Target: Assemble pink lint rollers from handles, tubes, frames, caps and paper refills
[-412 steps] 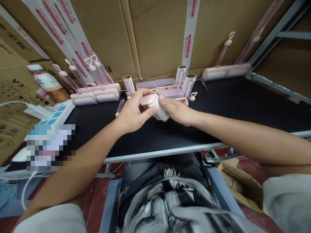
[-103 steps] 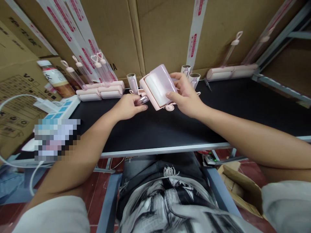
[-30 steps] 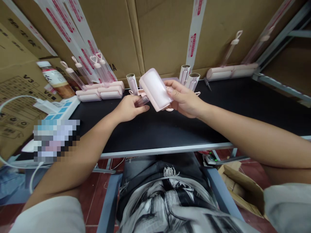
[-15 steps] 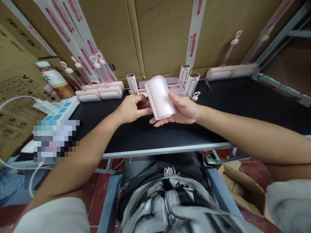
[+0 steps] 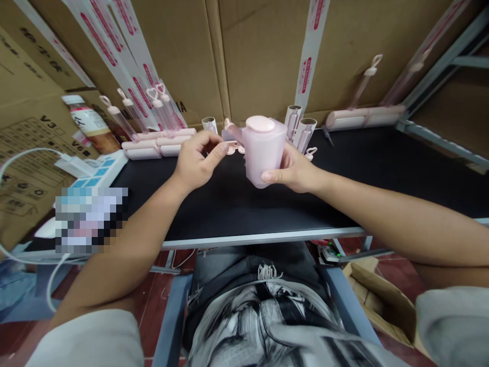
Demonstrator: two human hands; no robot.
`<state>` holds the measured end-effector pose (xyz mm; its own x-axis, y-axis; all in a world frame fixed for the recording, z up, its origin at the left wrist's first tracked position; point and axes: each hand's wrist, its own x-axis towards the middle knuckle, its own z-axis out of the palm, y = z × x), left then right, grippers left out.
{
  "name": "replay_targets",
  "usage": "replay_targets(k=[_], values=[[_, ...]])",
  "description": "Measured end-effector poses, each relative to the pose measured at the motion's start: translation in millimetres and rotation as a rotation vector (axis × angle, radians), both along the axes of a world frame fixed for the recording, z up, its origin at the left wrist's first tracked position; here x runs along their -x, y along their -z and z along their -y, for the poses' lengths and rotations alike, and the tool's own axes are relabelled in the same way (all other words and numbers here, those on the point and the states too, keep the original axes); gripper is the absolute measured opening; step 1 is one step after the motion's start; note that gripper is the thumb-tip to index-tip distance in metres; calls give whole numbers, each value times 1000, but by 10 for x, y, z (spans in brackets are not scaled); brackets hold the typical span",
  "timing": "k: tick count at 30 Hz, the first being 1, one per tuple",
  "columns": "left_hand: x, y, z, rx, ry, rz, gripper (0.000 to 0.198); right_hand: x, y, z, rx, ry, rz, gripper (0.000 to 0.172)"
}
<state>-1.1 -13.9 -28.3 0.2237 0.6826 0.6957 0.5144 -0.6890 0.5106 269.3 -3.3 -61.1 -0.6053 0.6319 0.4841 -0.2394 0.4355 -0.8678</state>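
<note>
A pale pink translucent cup-like piece (image 5: pixel 264 153) with a round pink top is held upright over the black table (image 5: pixel 225 209). My right hand (image 5: pixel 292 171) is wrapped round its right side, thumb across the front. Just left of it, my left hand (image 5: pixel 200 158) pinches a small pink piece (image 5: pixel 230 145) between thumb and fingers. Behind the hands stand short tubes, one (image 5: pixel 209 125) at the left and two (image 5: pixel 305 135) at the right. Other pink parts behind the cup-like piece are mostly hidden.
Pink cases with upright clear tubes (image 5: pixel 158 145) stand at the back left, similar ones (image 5: pixel 364 117) at the back right. A bottle (image 5: pixel 91 125), a power strip (image 5: pixel 101 176) and a blurred-out device (image 5: pixel 89 219) are at the left. Cardboard (image 5: pixel 260 61) lines the back.
The pink piece in my right hand has turned, so its round top now shows. My left hand has moved slightly left, away from it, and its small pink piece has come into view.
</note>
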Motion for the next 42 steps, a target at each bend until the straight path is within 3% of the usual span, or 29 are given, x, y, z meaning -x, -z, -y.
replay_targets(k=[3,8,11,17,23,27,31,35,39,42], values=[[-69,17,16,211,133,-14,80,-2,68,-32,-233,90,64,107],[-133,98,8,286,287,84,81,-19,90,33,-440,153,82,101],[-135,115,22,346,343,207,77,-20,60,98,-464,142,110,104],[-158,114,50,510,372,355,67,39,71,129,-455,-43,178,108],[-170,81,17,521,384,562,60,99,122,52,-375,-6,135,100],[-141,39,-33,389,301,611,64,124,172,32,-187,-32,88,107],[-23,48,-158,240,88,532,68,104,212,-10,-39,-72,89,110],[278,15,-330,131,-146,366,56,55,223,-57,-23,11,154,113],[714,-172,-470,17,-314,338,53,17,222,-47,-88,46,230,110],[943,-398,-493,76,-228,156,58,1,217,-20,-156,26,267,103]])
